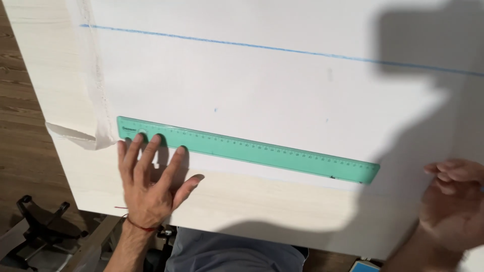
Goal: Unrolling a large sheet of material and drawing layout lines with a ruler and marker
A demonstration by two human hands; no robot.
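Wood-plank flooring point(20, 131) is showing at the left edge, under a pale wood-grain table point(262, 201) that is filling most of the view.

White sheet point(252, 90) is lying flat across the tabletop, carrying 1 long blue line point(282, 49) running left to right near its far side. Its left margin is curling up into a loose folded strip point(93, 100), hanging past the sheet's corner.

Green ruler point(247, 149), translucent, is lying along the sheet's near edge, slanting slightly downward to the right.

Left hand point(151, 186) is lying palm-down with fingers spread, fingertips point(157, 138) pressing on the ruler's left end while the palm is resting on the bare table. 1 red thread band point(137, 225) is circling the wrist.

Right hand point(454, 201) is sitting in shadow at the right edge, fingers loosely curled, well apart from the ruler's right end; whether it is holding anything cannot be told.

Black chair base point(43, 221) is standing on the floor at lower left. Grey-blue trousers point(227, 252) are showing below the table's near edge.
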